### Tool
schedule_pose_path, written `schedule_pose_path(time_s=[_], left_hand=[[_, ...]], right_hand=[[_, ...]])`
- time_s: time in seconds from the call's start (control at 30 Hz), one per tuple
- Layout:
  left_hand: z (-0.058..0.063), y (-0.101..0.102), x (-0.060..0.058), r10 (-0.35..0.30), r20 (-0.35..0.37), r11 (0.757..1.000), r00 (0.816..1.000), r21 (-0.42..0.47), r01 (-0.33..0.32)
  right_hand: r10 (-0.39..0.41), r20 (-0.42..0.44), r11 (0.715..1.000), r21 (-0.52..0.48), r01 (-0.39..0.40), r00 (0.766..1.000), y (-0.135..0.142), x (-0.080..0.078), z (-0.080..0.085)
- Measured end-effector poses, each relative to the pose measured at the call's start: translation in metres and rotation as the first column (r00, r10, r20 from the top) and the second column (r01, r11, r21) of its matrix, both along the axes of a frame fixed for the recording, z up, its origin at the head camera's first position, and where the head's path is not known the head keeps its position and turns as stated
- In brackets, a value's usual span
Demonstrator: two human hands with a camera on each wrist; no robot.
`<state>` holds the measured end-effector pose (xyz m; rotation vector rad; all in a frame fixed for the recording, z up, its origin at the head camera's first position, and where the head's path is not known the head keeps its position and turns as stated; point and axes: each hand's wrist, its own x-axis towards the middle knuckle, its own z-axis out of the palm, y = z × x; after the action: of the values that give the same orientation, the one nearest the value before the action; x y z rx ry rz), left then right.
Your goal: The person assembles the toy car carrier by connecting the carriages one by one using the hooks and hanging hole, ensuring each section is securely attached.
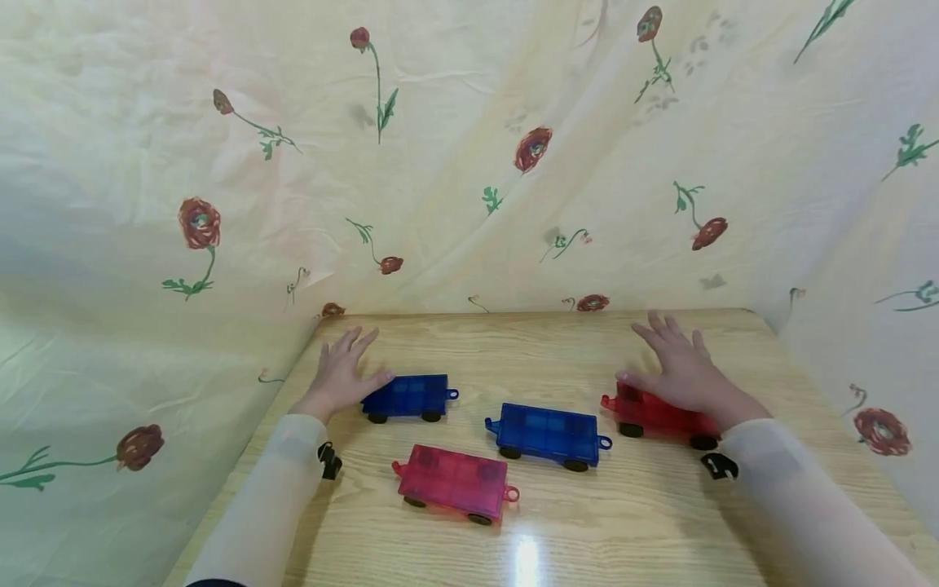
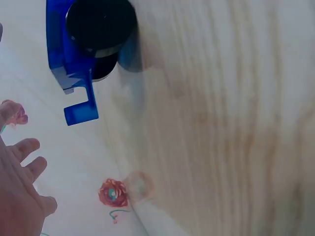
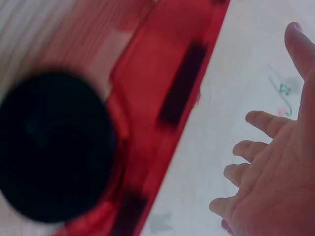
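Note:
My left hand [image 1: 339, 381] is spread beside a translucent blue toy wagon [image 1: 418, 394], the thumb right at its left end. In the left wrist view a hook and black wheel [image 2: 101, 27] of the blue wagon show, the fingers apart from them. On the right, my right hand [image 1: 678, 368] hovers over a red toy wagon [image 1: 656, 414] with fingers spread, covering part of its top. The right wrist view has the red wagon's side and wheel [image 3: 56, 145] close up, the palm facing it. Neither hand grips anything.
Between the hands stands another blue wagon [image 1: 550, 434], hook to the left and ring to the right. A pinkish-red wagon [image 1: 456, 483] sits nearer on the wooden table [image 1: 623, 522]. Flowered cloth [image 1: 440, 179] hangs behind and along both sides of the table.

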<state>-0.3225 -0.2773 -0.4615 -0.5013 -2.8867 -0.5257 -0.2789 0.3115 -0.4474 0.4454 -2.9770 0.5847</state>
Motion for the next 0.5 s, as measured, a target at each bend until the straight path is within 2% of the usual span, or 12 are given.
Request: schedule_pose_path(time_s=[0.2, 0.5], left_hand=[[-0.007, 0.004, 0.008, 0.012, 0.024, 0.999, 1.000, -0.049, -0.011], [-0.013, 0.015, 0.019, -0.027, 0.049, 1.000, 0.998, -0.013, 0.028]], right_hand=[[0.034, -0.009, 0.999, -0.007, -0.034, 0.999, -0.020, 0.004, -0.006], [0.108, 0.014, 0.992, -0.059, -0.107, 0.994, -0.059, 0.016, -0.005]])
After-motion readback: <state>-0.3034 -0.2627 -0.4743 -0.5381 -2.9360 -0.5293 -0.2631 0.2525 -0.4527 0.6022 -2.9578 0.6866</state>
